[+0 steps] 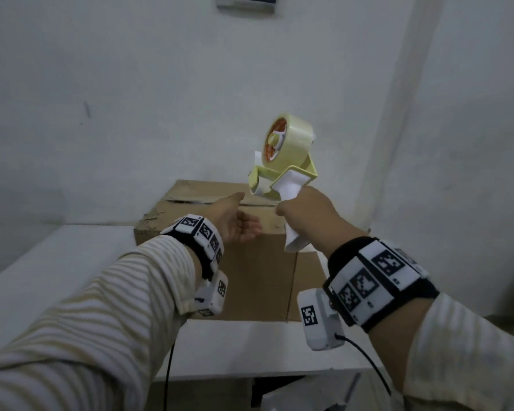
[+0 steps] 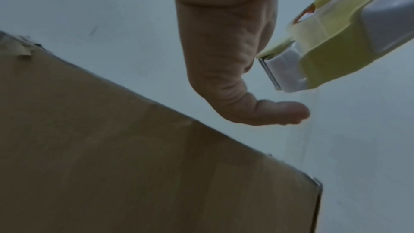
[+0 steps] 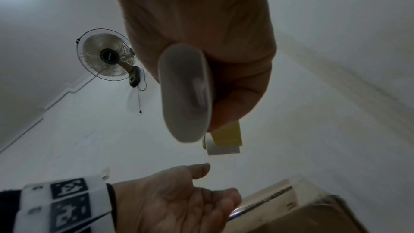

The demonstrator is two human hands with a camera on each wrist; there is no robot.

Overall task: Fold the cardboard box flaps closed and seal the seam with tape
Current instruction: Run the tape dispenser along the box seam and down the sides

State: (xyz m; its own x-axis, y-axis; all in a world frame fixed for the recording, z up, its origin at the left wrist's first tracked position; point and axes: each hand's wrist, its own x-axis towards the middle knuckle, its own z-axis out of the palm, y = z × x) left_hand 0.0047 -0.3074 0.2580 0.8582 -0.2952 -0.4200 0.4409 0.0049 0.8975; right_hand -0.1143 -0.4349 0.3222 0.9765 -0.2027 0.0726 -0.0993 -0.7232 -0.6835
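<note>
A brown cardboard box (image 1: 255, 280) stands on a white table (image 1: 57, 262), its top flaps folded down and a seam visible across the top. My right hand (image 1: 309, 215) grips the white handle of a yellow tape dispenser (image 1: 282, 167), held tilted above the box's near top edge with the tape roll uppermost. My left hand (image 1: 238, 223) is open with the palm facing right and holds nothing; its thumb reaches up close to the dispenser's front end. In the left wrist view the thumb (image 2: 280, 111) lies just under the dispenser's serrated blade (image 2: 268, 72). The right wrist view shows the handle (image 3: 186, 95) end-on.
The box sits against a white wall (image 1: 131, 99) at the table's far side. The table's front edge (image 1: 250, 372) runs below my wrists, and cables hang from both wrist cameras. A wall fan (image 3: 105, 54) appears in the right wrist view.
</note>
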